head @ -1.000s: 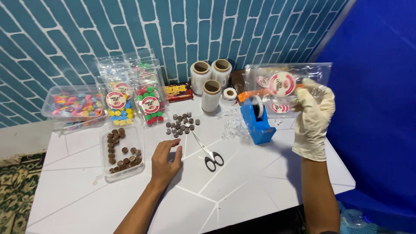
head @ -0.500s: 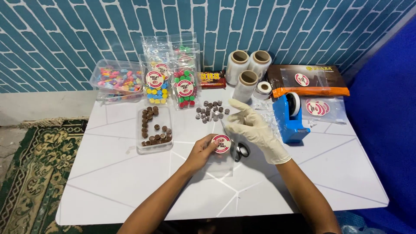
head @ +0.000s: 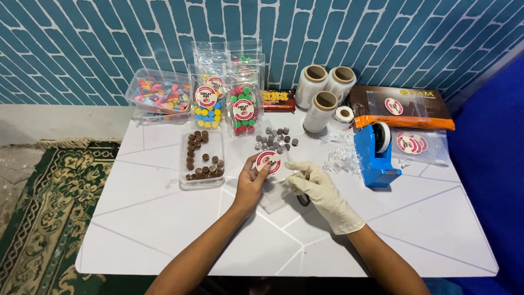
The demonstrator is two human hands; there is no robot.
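Bare left hand and gloved right hand hold a clear pouch with round sticker over the white table

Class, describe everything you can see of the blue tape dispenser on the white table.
The blue tape dispenser looks like moulded plastic, a blocky body standing upright on the white table. A white tape roll sits in its upper part. It stands right of the gloved right hand, apart from it. Crumpled clear film lies against its left side; a clear bag of round stickers lies just to its right. No hand touches it.
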